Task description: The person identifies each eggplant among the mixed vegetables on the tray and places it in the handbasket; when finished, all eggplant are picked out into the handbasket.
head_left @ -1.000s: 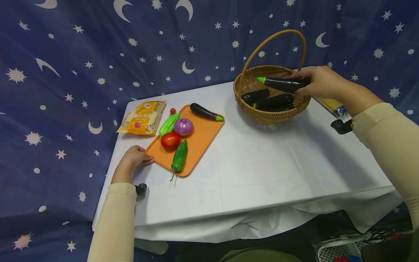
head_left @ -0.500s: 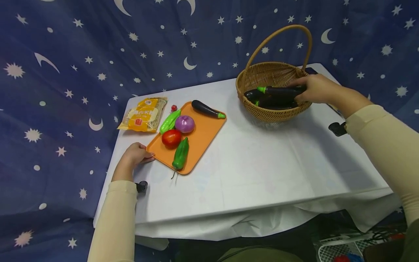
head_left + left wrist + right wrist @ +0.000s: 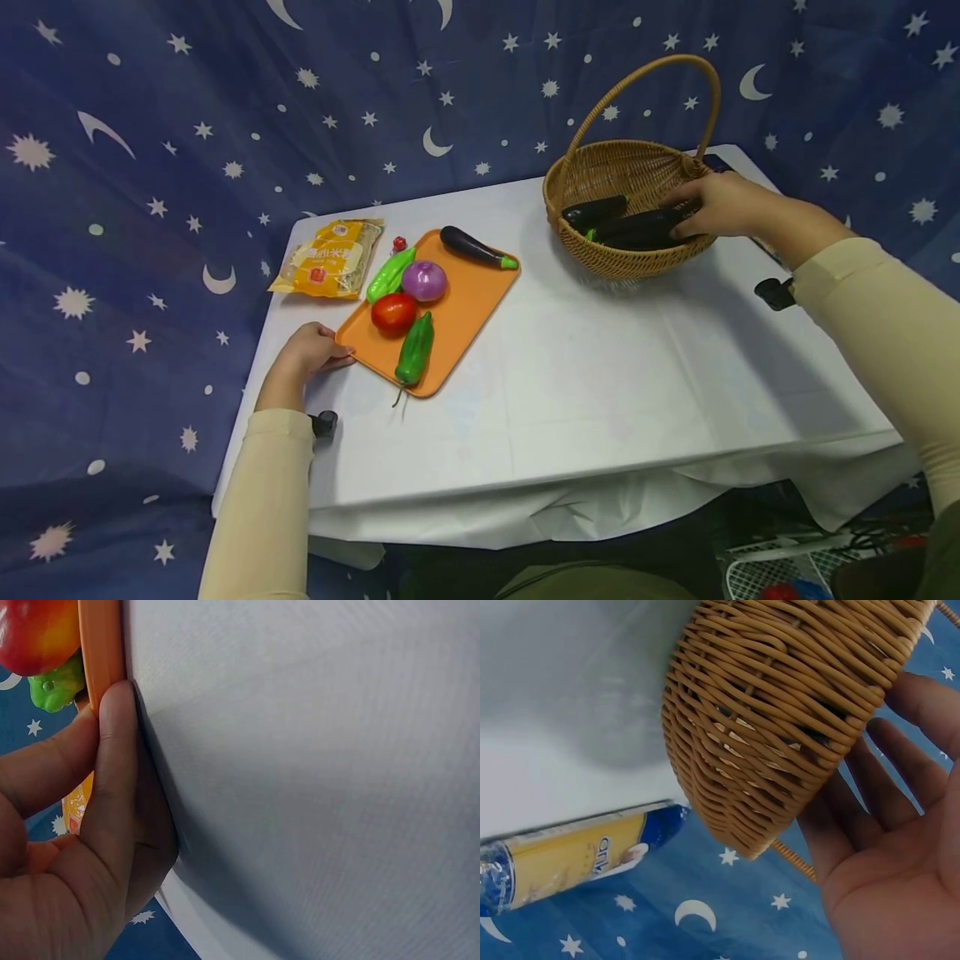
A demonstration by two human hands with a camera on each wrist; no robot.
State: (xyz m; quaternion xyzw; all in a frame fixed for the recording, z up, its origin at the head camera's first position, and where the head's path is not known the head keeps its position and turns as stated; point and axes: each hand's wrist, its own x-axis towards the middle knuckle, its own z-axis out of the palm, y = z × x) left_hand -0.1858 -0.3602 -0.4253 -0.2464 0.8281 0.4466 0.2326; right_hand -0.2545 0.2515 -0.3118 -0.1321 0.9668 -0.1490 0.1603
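Note:
My left hand (image 3: 311, 348) pinches the near left corner of an orange tray (image 3: 468, 312); in the left wrist view, thumb and finger meet at the tray's rim (image 3: 103, 656). The tray bears a purple onion (image 3: 424, 281), a tomato (image 3: 393, 314), a dark green pepper (image 3: 414, 350), a light green pepper (image 3: 391, 275) and an eggplant (image 3: 476, 247). My right hand (image 3: 723, 204) reaches over the right rim of a wicker basket (image 3: 622, 265), its fingers loosely extended in the right wrist view. Black eggplants (image 3: 637, 229) lie inside, just by the fingertips, which are partly hidden.
A yellow bag of noodles (image 3: 327, 260) lies behind the tray at the left, near a small red item (image 3: 399, 244). A yellow and blue packet (image 3: 585, 859) lies beside the basket. The basket's tall handle (image 3: 645, 75) arches above it. A star-patterned curtain hangs behind.
My right hand has lowered an eggplant into the basket and let it go among the others. My left hand stays at the tray's corner. The head view has shifted slightly.

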